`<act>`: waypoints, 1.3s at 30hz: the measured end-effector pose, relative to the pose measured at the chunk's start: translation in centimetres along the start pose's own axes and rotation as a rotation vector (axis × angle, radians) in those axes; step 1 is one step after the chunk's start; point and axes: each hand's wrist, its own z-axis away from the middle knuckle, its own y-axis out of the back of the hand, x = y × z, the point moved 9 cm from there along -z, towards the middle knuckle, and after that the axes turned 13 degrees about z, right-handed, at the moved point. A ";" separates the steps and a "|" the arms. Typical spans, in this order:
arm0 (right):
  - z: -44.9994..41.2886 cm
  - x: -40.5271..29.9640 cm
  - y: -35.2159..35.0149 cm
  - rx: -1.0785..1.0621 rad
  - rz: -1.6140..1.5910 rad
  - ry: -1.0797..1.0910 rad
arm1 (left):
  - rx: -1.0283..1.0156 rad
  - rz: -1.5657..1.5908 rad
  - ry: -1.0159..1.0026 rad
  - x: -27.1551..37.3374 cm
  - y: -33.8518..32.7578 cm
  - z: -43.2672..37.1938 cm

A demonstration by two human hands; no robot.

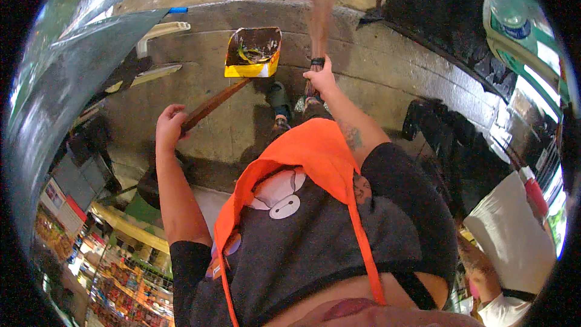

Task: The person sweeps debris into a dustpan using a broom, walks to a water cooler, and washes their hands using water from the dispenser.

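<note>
My left hand (170,123) is closed around the upper end of a wooden handle (215,103). That handle leads to a dustpan (251,71) with a yellow front edge, which holds dark debris and a curved yellow-green strip. In my right hand (322,76) is a bundled-stick broom (320,18), gripped near a black band. The broom's far part is blurred and runs out of view at the top. Between the two hands, my feet show on the concrete floor. An orange apron (313,141) hangs over my dark shirt.
Dark plastic sheeting (435,13) covers something at the upper right, beside a large clear bottle (510,13). A grey sheet (86,68) curves along the left. Black cloth (447,141) hangs at the right. Part of another person (479,263) shows at the lower right. Shelves of goods (131,286) stand lower left.
</note>
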 end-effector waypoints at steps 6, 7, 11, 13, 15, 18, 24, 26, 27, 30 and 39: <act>-0.2 -3.1 -3.9 -0.651 0.087 -0.548 | 0.004 0.042 0.001 -0.7 0.5 -0.3; -0.5 -3.9 -4.2 -0.733 0.232 -0.470 | 0.027 0.030 0.022 -1.1 0.8 0.0; -1.9 -4.7 -5.1 -0.595 0.151 -0.194 | 0.070 0.091 0.046 -1.1 0.8 0.7; -0.7 -5.9 -5.5 -0.528 0.195 -0.107 | 0.095 0.042 0.011 -1.4 1.0 1.2; -0.3 -7.4 -6.5 -0.650 0.173 -0.212 | 0.110 0.067 0.018 -2.0 1.5 1.9; -2.7 -4.6 -7.6 -0.687 -0.186 -0.630 | 0.098 0.074 -0.020 -2.9 1.8 1.7; -7.4 -6.4 -2.8 0.034 0.317 0.016 | 0.100 0.045 -0.079 -1.1 0.9 1.2; -1.7 -8.8 -2.6 -0.099 0.100 -0.007 | 0.134 0.079 -0.039 -3.7 2.0 1.6; -0.7 -8.7 -1.8 -0.165 0.018 -0.025 | 0.102 0.089 0.006 -4.1 1.7 1.2; 1.8 -8.0 1.0 -0.355 -0.033 -0.130 | -0.019 0.273 0.066 -5.5 1.0 -0.3; 10.7 -4.4 5.3 -0.481 -0.043 -0.264 | -0.396 1.676 0.546 -8.5 -6.1 4.0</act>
